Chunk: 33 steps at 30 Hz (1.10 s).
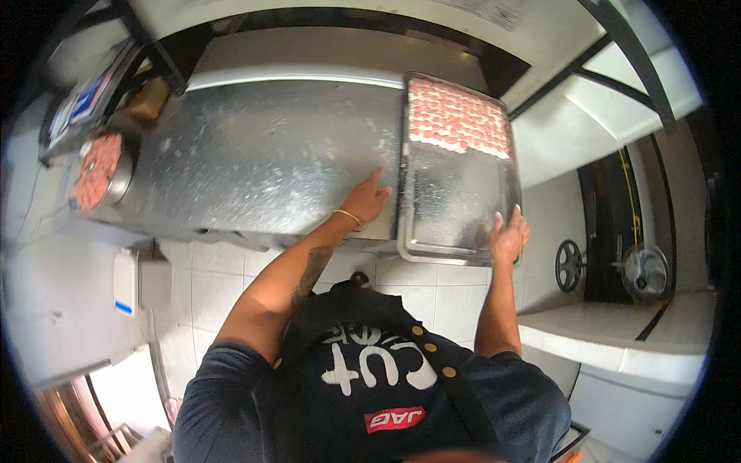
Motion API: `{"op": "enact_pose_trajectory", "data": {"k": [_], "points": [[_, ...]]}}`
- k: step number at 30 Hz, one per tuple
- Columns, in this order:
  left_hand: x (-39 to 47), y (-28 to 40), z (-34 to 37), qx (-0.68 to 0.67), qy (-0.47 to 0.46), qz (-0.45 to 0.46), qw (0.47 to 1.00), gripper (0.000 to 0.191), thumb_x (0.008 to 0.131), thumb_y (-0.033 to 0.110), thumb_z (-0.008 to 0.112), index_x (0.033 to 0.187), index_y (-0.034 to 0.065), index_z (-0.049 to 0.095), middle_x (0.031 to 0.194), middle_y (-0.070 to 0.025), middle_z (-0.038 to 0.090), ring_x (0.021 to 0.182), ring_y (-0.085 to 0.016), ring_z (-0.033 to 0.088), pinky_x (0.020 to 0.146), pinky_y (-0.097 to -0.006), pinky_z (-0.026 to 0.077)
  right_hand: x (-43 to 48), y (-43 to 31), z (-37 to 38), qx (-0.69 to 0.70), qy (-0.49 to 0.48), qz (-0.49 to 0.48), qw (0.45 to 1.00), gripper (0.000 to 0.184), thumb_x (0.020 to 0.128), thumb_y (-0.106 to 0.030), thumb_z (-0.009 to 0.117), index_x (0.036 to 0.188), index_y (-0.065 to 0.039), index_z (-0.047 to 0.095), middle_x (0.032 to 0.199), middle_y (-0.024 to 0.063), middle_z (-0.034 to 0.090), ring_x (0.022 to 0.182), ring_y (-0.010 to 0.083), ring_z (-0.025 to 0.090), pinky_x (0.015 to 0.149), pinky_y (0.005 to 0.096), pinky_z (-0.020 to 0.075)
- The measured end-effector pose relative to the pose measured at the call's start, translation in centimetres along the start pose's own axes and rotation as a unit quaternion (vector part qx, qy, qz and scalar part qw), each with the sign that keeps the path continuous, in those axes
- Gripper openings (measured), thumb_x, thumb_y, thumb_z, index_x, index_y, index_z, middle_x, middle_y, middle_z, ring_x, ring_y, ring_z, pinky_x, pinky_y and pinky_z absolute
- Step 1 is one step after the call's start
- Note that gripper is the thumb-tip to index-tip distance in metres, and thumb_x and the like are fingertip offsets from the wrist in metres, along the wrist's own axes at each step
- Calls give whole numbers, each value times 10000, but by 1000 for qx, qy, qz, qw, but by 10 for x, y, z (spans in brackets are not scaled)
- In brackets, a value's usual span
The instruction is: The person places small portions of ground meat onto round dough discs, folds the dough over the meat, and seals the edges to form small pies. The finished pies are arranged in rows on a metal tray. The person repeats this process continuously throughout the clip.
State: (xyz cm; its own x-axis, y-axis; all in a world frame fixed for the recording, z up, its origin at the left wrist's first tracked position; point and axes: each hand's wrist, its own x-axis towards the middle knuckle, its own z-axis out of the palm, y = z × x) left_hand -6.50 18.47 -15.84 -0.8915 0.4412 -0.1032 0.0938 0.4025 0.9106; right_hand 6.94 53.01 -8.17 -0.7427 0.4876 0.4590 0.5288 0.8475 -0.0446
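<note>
A shallow metal tray [451, 202] lies at the right end of the worktop. Its far part carries close rows of small pink-and-white pieces, apparently raw dumplings or meat portions [457, 116], while bare metal shows in the near part. My right hand [510, 236] holds the tray's right rim near the front corner, thumb on the inner side. Just left of the tray, my left hand [368, 198] is over the steel worktop [260, 156], forefinger pointing forward and nothing in it. Whitish specks of powder are scattered across that worktop.
A metal bowl [123, 179] of pink minced meat stands at the worktop's left end. Black frame posts [153, 49] rise at the back left. On the right are a handwheel [569, 266] and a white ledge [619, 347]. A white bin [142, 280] sits lower left.
</note>
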Motion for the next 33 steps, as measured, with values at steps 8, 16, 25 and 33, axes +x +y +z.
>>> {"op": "enact_pose_trajectory", "data": {"k": [8, 16, 25, 33], "points": [[-110, -21, -65, -69, 152, 40, 985, 552, 1040, 223, 557, 1527, 51, 361, 1305, -189, 601, 1251, -337, 569, 1098, -409, 436, -108, -317, -24, 595, -177, -332, 711, 668, 1012, -319, 556, 1503, 86, 357, 1471, 299, 448, 1365, 418, 445, 1160, 479, 326], [-305, -114, -227, -57, 272, -32, 960, 340, 1014, 140, 537, 1320, 5, 603, 1285, -168, 623, 1163, -253, 594, 1010, -364, 468, -205, -530, -20, 561, -325, -278, 709, 568, 1006, -378, 604, 1432, -15, 511, 1340, 212, 582, 1232, 338, 562, 1055, 400, 419], [-673, -354, -164, -349, 614, -440, 555, 94, 968, 160, 489, 959, 129, 577, 600, 20, 411, 464, -122, 409, 384, -330, 319, -144, -644, -2, 542, -326, -240, 737, 487, 973, -328, 684, 1306, 22, 623, 1142, 174, 723, 1085, 240, 670, 953, 363, 503], [-662, -342, -266, -425, 716, -369, 413, 94, 958, 229, 610, 967, 148, 564, 595, 22, 397, 461, -119, 400, 409, -308, 353, -68, -870, -52, 417, -275, -417, 760, 715, 999, -580, 503, 1411, 0, 567, 1436, 227, 574, 1328, 387, 542, 1143, 433, 376]]}}
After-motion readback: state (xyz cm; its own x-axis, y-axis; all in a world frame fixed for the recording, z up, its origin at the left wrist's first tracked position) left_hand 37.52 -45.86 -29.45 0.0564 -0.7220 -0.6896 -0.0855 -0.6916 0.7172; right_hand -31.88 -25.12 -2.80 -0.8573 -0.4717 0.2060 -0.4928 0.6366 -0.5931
